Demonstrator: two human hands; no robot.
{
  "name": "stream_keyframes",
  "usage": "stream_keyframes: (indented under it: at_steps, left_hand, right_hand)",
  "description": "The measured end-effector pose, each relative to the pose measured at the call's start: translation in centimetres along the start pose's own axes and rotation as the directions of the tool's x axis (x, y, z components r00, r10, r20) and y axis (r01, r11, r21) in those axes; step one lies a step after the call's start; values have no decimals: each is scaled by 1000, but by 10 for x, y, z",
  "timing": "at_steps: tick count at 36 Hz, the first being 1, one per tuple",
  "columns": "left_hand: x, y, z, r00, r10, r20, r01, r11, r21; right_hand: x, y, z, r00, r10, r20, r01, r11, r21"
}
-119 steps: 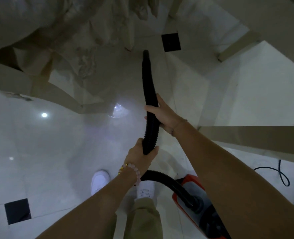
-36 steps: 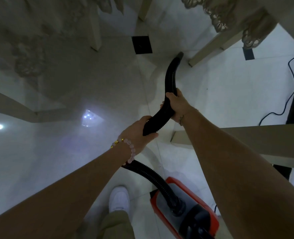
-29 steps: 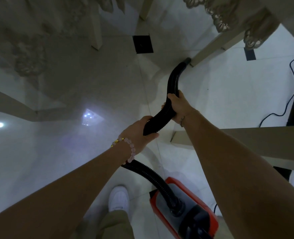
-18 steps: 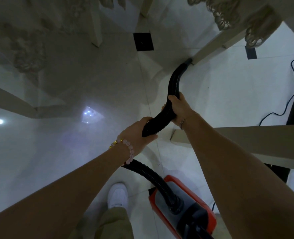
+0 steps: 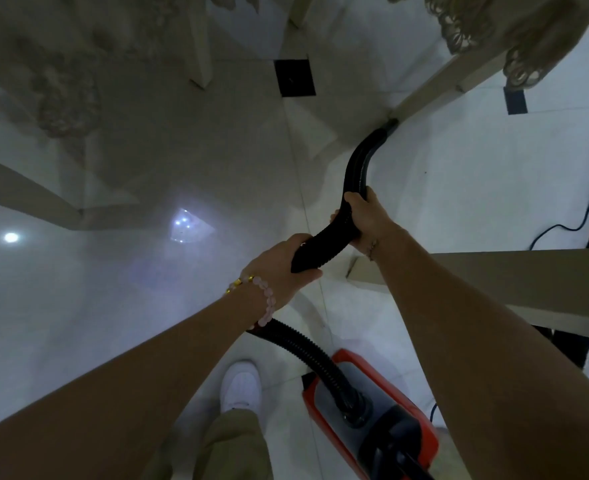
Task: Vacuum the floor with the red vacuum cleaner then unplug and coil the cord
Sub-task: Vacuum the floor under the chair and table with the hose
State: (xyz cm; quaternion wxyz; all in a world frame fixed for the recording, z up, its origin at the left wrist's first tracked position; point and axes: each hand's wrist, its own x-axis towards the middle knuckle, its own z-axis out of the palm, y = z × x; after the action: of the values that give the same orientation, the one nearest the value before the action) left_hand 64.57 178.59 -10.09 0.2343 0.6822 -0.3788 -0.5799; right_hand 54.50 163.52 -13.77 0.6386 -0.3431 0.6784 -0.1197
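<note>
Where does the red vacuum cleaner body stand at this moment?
In the head view, the red and black vacuum cleaner body sits on the white tiled floor at lower right, just right of the white shoe.

We look down on a glossy white tile floor (image 5: pixel 476 202) with black inset squares (image 5: pixel 295 77), pale furniture legs (image 5: pixel 435 86), a lace cloth (image 5: pixel 466 26) and a bright light reflection (image 5: pixel 10 237).

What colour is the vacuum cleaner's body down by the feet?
The vacuum cleaner body is red, with a grey-black top; the head view shows it.
</note>
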Motion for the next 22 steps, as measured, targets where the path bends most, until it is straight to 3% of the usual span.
stream_keyframes:
  at_steps: [22]
  left_hand:
    - [7,8,6,1000,-9,-8,10,998,69]
  right_hand:
    - [5,0,-7,997,33,-63,-32,999,19]
